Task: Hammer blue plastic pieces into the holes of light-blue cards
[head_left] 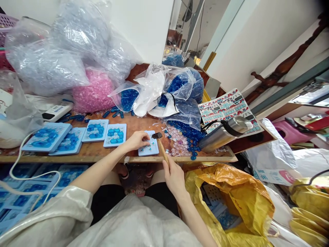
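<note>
A light blue plastic board (151, 149) lies at the front edge of the wooden table (89, 151). My left hand (137, 140) rests on its left upper corner, fingers curled and pinching down on it. My right hand (174, 176) is closed round the wooden handle of a small hammer (159, 142), whose dark head hovers just above the board's top edge. Loose clear and blue plastic pieces (183, 140) lie scattered to the right of the board.
Several finished light blue boards (70, 135) with blue pieces lie in a row to the left. Clear bags of blue pieces (185, 85) and a pink bag (92, 92) stand behind. A steel flask (224, 132) lies on the right. A yellow sack (228, 199) sits by my right knee.
</note>
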Demonstrator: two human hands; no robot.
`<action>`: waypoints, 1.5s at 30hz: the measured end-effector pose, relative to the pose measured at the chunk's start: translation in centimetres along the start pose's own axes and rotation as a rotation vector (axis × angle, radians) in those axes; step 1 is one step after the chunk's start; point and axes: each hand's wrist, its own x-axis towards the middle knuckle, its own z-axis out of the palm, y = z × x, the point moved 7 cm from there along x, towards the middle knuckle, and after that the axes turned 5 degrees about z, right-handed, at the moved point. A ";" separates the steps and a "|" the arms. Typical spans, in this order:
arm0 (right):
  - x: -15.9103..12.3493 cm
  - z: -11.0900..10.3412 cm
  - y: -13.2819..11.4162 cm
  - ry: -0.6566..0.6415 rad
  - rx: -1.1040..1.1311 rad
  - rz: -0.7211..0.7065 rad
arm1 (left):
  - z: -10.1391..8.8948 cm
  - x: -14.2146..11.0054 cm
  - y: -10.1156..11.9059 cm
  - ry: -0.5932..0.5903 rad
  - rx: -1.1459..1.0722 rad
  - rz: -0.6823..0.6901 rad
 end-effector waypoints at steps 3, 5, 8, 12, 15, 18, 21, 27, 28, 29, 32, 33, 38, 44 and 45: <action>0.1 0.1 -0.2 -0.020 -0.013 -0.014 | -0.1 0.0 -0.2 0.014 0.003 -0.016; 0.2 0.4 -0.4 -0.079 -0.039 -0.020 | -0.1 0.2 -0.2 0.014 0.047 -0.014; 0.3 0.4 -0.8 -0.092 -0.044 -0.021 | 0.0 0.5 -0.1 -0.011 0.077 -0.008; 0.5 0.6 -0.8 -0.112 -0.064 0.010 | 0.1 0.6 0.0 -0.039 0.076 -0.038; 0.9 1.0 -0.2 -0.144 0.002 0.016 | -0.2 0.6 -0.3 -0.056 0.009 -0.045; 1.6 0.8 0.9 -0.063 0.201 0.019 | -1.8 1.6 -2.2 0.048 -0.042 -0.052; 2.2 0.9 1.7 -0.008 0.347 0.023 | -4.5 3.5 -5.4 0.239 0.221 -0.079; 2.6 1.9 2.2 -0.004 0.362 0.055 | -4.9 7.6 -9.3 0.172 0.487 -0.093; 2.6 1.9 2.2 -0.003 0.359 0.057 | -4.8 7.8 -9.4 0.170 0.498 -0.093; 2.6 1.9 2.2 -0.004 0.358 0.060 | -4.6 7.9 -9.3 0.168 0.507 -0.093; 2.6 1.8 2.2 -0.005 0.367 0.066 | -4.3 7.2 -9.0 0.175 0.521 -0.111; 2.5 1.7 2.2 -0.002 0.369 0.068 | -4.3 6.8 -9.0 0.189 0.520 -0.119; 2.5 1.8 2.2 -0.009 0.359 0.064 | -4.9 6.8 -8.5 0.255 0.476 -0.021; 2.6 1.8 2.3 0.005 0.362 0.060 | -4.4 9.0 -8.6 0.114 0.461 0.009; 2.6 1.8 2.2 0.003 0.363 0.055 | -4.4 8.7 -8.4 0.128 0.449 0.001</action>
